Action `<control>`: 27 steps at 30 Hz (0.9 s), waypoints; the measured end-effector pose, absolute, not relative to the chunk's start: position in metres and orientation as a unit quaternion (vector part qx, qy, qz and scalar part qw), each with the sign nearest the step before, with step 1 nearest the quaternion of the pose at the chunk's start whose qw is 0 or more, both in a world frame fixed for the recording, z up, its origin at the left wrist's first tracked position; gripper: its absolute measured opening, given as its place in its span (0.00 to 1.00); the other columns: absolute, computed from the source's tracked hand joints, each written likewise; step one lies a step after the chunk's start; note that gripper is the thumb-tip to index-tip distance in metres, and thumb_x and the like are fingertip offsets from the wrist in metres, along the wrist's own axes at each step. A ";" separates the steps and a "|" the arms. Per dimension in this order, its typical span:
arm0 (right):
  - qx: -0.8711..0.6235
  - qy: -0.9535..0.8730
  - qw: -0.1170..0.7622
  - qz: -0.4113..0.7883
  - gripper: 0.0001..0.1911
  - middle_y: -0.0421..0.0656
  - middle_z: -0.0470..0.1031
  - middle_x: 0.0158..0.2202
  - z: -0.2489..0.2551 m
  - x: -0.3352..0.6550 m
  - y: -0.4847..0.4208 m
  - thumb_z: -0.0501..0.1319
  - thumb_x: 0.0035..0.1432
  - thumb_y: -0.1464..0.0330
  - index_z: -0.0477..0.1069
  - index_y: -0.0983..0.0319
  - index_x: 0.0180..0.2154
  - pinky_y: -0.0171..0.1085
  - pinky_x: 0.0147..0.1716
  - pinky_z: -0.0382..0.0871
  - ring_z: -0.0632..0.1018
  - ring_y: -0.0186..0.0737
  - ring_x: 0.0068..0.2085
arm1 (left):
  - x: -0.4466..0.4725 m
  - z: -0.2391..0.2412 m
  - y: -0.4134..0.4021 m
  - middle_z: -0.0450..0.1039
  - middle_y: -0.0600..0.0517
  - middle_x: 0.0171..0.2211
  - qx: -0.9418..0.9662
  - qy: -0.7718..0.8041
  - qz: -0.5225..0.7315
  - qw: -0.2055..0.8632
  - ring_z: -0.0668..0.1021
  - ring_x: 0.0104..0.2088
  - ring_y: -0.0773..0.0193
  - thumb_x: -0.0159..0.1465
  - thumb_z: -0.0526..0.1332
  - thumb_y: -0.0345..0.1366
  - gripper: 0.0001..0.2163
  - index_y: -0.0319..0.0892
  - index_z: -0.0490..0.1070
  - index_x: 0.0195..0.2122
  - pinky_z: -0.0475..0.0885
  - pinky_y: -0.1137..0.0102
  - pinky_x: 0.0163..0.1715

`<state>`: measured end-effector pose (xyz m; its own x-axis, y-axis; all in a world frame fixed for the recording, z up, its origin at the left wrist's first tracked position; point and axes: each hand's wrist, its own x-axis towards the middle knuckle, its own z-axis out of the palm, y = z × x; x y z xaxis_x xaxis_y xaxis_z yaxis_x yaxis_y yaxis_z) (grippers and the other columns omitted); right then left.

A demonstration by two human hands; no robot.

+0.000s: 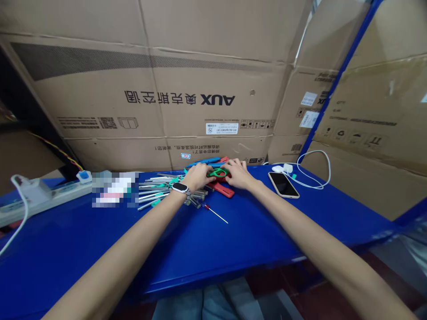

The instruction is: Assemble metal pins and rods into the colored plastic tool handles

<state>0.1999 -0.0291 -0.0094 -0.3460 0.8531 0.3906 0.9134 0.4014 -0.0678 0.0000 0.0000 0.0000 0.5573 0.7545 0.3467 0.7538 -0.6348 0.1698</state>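
Observation:
Both my hands reach to a pile of tools near the back of the blue table. A pair of green-handled scissors [218,172] lies between them, its loops showing and its blades hidden. My left hand [199,175], with a watch on the wrist, closes its fingers on the left side of the scissors. From the right, my right hand [237,173] curls its fingers on the other side. Under and in front of the hands are red-handled tools [223,190], with blue-handled tools [205,162] behind. Silver metal rods [151,194] with green bits spread out to the left.
A thin screwdriver [216,214] with a red handle lies in front of the pile. To the right are a phone [283,184] and a white charging cable [328,166]. A power strip [66,193] sits at left. Large cardboard [187,66] stands behind the blue table [200,253].

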 end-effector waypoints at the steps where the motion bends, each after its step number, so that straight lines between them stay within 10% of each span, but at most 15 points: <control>1: -0.538 -0.817 0.190 -0.079 0.21 0.51 0.72 0.53 -0.011 0.200 -0.028 0.59 0.55 0.72 0.71 0.61 0.52 0.52 0.51 0.55 0.65 0.55 0.55 | -0.001 -0.001 0.000 0.77 0.47 0.35 0.882 0.426 0.201 0.004 0.77 0.40 0.52 0.61 0.66 0.39 0.08 0.43 0.78 0.38 0.69 0.66 0.38; 13: -0.474 -0.817 0.322 -0.063 0.20 0.49 0.76 0.52 -0.010 0.186 -0.046 0.57 0.58 0.74 0.69 0.61 0.52 0.48 0.55 0.53 0.71 0.49 0.54 | -0.034 0.010 -0.023 0.74 0.47 0.33 0.879 0.369 0.300 -0.040 0.75 0.37 0.58 0.70 0.55 0.37 0.10 0.40 0.73 0.36 0.67 0.66 0.39; 27: -0.342 -0.860 0.335 0.180 0.16 0.46 0.78 0.48 -0.028 0.090 -0.113 0.63 0.62 0.64 0.73 0.59 0.51 0.41 0.49 0.69 0.77 0.43 0.48 | -0.151 -0.024 -0.118 0.64 0.55 0.18 0.766 0.489 0.338 0.244 0.67 0.21 0.66 0.67 0.50 0.52 0.22 0.41 0.65 0.24 0.60 0.71 0.24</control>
<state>0.0895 -0.1127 -0.0277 -0.5422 0.7079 0.4527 0.4672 0.7018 -0.5378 -0.1509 -0.1184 -0.0237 0.2927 0.9144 0.2795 0.5852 -0.4025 0.7040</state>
